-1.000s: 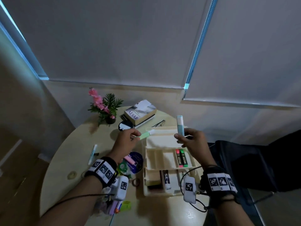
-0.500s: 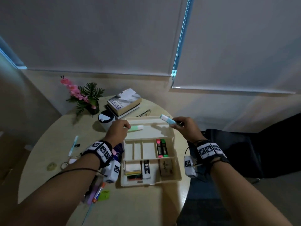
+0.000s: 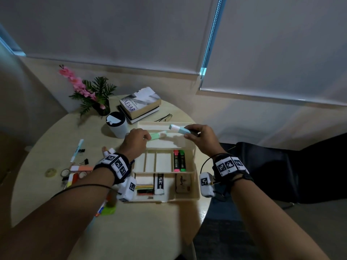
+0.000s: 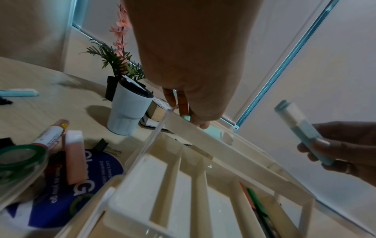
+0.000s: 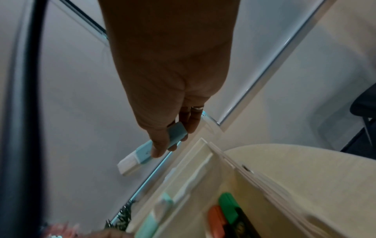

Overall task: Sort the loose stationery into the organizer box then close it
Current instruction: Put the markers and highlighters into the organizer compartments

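The cream organizer box [image 3: 195,186] sits open on the round counter [image 3: 150,222]. The left hand [image 3: 135,140] pinches a mint highlighter [image 3: 155,136] low over the rear tray; the right hand [image 3: 201,136] pinches a pale-blue, white-capped highlighter [image 3: 179,129] just above it.

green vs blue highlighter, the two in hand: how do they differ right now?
The green highlighter, pinched by the left hand, lies low in the organizer box's back compartment; the blue highlighter, gripped by the right hand, is held above it. Green lies near level, blue tilts. Both are pastel with pale caps.
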